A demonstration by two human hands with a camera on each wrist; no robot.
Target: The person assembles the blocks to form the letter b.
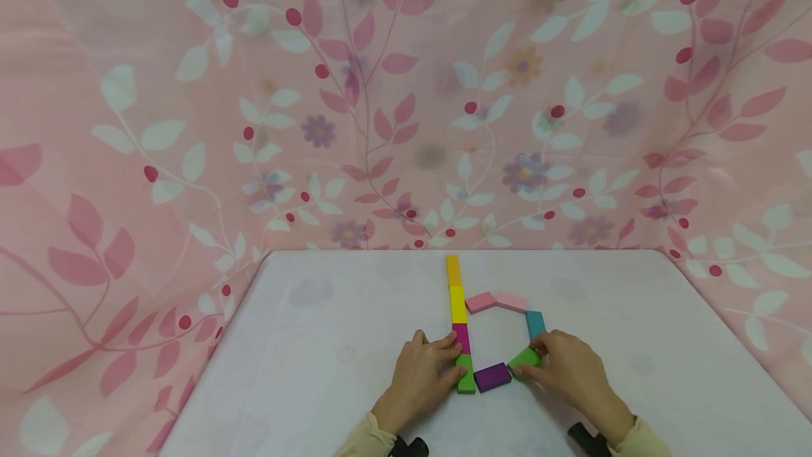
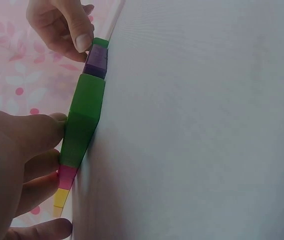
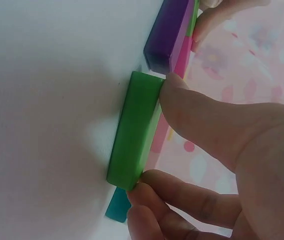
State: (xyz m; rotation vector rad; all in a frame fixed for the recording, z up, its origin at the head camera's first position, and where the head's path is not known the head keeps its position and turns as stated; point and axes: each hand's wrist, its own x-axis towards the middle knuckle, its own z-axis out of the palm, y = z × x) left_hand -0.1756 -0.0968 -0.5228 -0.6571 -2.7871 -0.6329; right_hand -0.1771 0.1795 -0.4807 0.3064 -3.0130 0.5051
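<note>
My right hand [image 1: 574, 365] pinches a green block [image 3: 134, 130] by its ends between thumb and fingers, low on the table. One end of it lies close to a purple block [image 1: 493, 377], the other to a blue block [image 1: 536, 324]. On the left, my left hand [image 1: 421, 371] rests its extended fingers against the side of a straight column, touching the magenta block [image 1: 462, 337] and the second green block [image 1: 466, 381] at its near end. Farther up that column come a yellow block [image 1: 457, 304] and an orange-yellow block [image 1: 453, 270].
Two pink blocks, one darker [image 1: 480, 302] and one paler [image 1: 511, 300], form the far side of a rounded loop joined to the column. Everything lies on a white table [image 1: 304, 344]. Behind its far edge hangs a pink floral cloth [image 1: 393, 111].
</note>
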